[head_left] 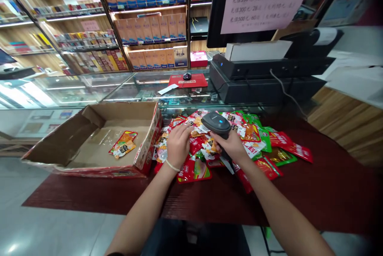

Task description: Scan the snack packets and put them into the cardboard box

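Scanner (216,123) up over the snack pkts (197,170) in the head view, R hand (233,146) wrapped round its handle w/ a firm hold, blue light glowing on top! L hand (178,144) is down at the pile's L side, fingers bent over the pkts, can't tell if it's gripping one or just touching. Just L of the pile sits an open cardboard box (140,168) on the dark red table (314,196), w/ orange-&-white pkts (124,144) lying inside.
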Demonstrator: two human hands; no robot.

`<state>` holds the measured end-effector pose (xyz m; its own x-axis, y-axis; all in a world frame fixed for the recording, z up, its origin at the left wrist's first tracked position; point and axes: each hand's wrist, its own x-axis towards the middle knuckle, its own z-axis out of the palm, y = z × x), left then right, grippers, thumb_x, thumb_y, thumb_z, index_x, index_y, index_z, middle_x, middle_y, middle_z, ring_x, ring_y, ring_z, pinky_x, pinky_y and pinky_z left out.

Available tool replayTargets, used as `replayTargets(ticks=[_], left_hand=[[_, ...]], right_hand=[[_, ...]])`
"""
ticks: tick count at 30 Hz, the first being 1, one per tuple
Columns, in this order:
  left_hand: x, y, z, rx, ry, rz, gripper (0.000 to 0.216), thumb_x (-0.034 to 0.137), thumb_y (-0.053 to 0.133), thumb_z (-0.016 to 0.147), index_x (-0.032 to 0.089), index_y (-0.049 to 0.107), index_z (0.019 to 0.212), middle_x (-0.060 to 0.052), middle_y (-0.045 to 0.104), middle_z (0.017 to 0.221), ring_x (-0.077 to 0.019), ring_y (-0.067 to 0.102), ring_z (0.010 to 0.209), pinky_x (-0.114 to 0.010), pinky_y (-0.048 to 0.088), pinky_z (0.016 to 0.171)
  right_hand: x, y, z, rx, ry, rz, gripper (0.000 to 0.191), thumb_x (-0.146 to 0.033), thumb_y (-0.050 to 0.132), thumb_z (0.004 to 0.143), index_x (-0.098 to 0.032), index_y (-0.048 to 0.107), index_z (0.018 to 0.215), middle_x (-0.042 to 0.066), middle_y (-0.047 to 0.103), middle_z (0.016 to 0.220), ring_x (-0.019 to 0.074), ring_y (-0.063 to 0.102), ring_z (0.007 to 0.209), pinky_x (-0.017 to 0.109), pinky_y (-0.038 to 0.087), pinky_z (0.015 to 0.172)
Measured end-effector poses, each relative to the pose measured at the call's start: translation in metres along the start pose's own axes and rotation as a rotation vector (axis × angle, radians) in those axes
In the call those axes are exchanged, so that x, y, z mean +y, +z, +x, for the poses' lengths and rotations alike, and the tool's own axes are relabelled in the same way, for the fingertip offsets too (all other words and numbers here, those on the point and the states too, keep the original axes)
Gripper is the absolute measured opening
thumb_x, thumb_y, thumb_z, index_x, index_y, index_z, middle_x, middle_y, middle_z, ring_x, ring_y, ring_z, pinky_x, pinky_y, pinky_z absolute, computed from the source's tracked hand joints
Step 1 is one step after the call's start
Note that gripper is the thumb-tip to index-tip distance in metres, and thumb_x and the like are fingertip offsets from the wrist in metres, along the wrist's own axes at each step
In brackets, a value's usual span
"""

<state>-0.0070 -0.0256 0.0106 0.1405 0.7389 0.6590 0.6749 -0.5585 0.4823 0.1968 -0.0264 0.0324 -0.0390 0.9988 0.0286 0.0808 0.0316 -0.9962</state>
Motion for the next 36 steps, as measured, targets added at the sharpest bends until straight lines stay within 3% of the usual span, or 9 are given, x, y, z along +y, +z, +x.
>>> replayTargets(ticks=[2, 5, 9, 11, 18, 22, 26, 32, 36], left_hand=[[0.002, -0.009, 0.002, 0.180, -0.119, -0.111, 0.027, 0.021, 0.055, 0.090, 0.030, 0.071, 0.109, -0.007, 0.063, 0.119, -0.0250, 0.054, 0.117, -0.044, 0.039, 0.104], [0.000, -0.012, 0.006, 0.328, -0.384, -0.409, 0.017, 0.034, 0.061, 0.088, 0.023, 0.072, 0.096, -0.005, 0.066, 0.095, -0.0202, 0.061, 0.095, -0.035, 0.048, 0.091], [-0.009, -0.004, 0.012, 0.373, -0.759, -0.974, 0.030, 0.040, 0.074, 0.076, 0.017, 0.061, 0.091, -0.001, 0.067, 0.085, -0.0128, 0.064, 0.075, -0.026, 0.052, 0.073], [-0.011, -0.001, 0.012, 0.369, -0.849, -1.149, 0.037, 0.037, 0.079, 0.070, 0.017, 0.056, 0.090, -0.001, 0.068, 0.088, -0.0123, 0.067, 0.075, -0.026, 0.053, 0.072], [-0.008, 0.000, 0.012, 0.426, -0.843, -1.238, 0.036, 0.031, 0.080, 0.070, 0.017, 0.052, 0.088, -0.002, 0.069, 0.088, -0.0130, 0.069, 0.080, -0.026, 0.055, 0.077], [-0.010, 0.001, 0.014, 0.427, -0.852, -1.348, 0.027, 0.021, 0.074, 0.074, 0.017, 0.054, 0.092, -0.003, 0.070, 0.095, -0.0135, 0.070, 0.088, -0.026, 0.055, 0.082], [-0.010, 0.002, 0.016, 0.420, -0.853, -1.440, 0.026, 0.013, 0.066, 0.077, 0.019, 0.055, 0.099, -0.004, 0.070, 0.103, -0.0135, 0.068, 0.098, -0.028, 0.052, 0.093], [-0.009, 0.001, 0.015, 0.419, -0.800, -1.421, 0.025, 0.015, 0.067, 0.075, 0.020, 0.056, 0.097, -0.004, 0.068, 0.110, -0.0166, 0.064, 0.108, -0.032, 0.048, 0.100], [-0.013, 0.008, 0.014, 0.438, -0.806, -1.410, 0.030, 0.019, 0.072, 0.074, 0.020, 0.054, 0.097, -0.004, 0.066, 0.107, -0.0158, 0.065, 0.102, -0.032, 0.049, 0.096]], right_hand=[[0.000, 0.002, -0.002, -0.009, -0.003, -0.014, 0.039, -0.056, 0.073, 0.075, -0.021, 0.056, 0.072, -0.002, 0.055, 0.047, 0.0128, 0.049, 0.039, 0.026, 0.041, 0.039], [0.000, 0.005, -0.005, -0.035, -0.018, -0.043, 0.038, -0.055, 0.072, 0.076, -0.021, 0.056, 0.071, -0.001, 0.056, 0.047, 0.0135, 0.050, 0.040, 0.027, 0.043, 0.042], [-0.001, 0.011, -0.010, -0.056, -0.028, -0.069, 0.035, -0.053, 0.071, 0.078, -0.021, 0.057, 0.072, -0.001, 0.056, 0.048, 0.0142, 0.051, 0.041, 0.028, 0.044, 0.043], [-0.001, 0.012, -0.011, -0.068, -0.022, -0.100, 0.035, -0.053, 0.070, 0.079, -0.021, 0.056, 0.072, -0.001, 0.056, 0.048, 0.0145, 0.051, 0.041, 0.029, 0.043, 0.043], [-0.005, 0.015, -0.014, -0.090, 0.032, -0.139, 0.033, -0.051, 0.071, 0.076, -0.022, 0.058, 0.084, -0.004, 0.056, 0.047, 0.0138, 0.048, 0.039, 0.028, 0.041, 0.040], [-0.004, 0.017, -0.016, -0.170, 0.062, -0.147, 0.032, -0.050, 0.072, 0.074, -0.023, 0.058, 0.084, -0.005, 0.055, 0.047, 0.0135, 0.047, 0.038, 0.027, 0.041, 0.039], [-0.001, 0.016, -0.015, -0.186, -0.020, -0.207, 0.030, -0.047, 0.073, 0.074, -0.022, 0.064, 0.089, -0.003, 0.059, 0.051, 0.0148, 0.051, 0.040, 0.028, 0.043, 0.041], [-0.005, 0.015, -0.015, -0.154, -0.118, -0.233, 0.034, -0.046, 0.076, 0.069, -0.021, 0.070, 0.093, 0.001, 0.067, 0.061, 0.0213, 0.064, 0.059, 0.030, 0.050, 0.051], [-0.007, 0.015, -0.016, -0.182, -0.022, -0.246, 0.032, -0.050, 0.073, 0.072, -0.020, 0.067, 0.084, -0.001, 0.061, 0.051, 0.0160, 0.054, 0.043, 0.028, 0.045, 0.044]])
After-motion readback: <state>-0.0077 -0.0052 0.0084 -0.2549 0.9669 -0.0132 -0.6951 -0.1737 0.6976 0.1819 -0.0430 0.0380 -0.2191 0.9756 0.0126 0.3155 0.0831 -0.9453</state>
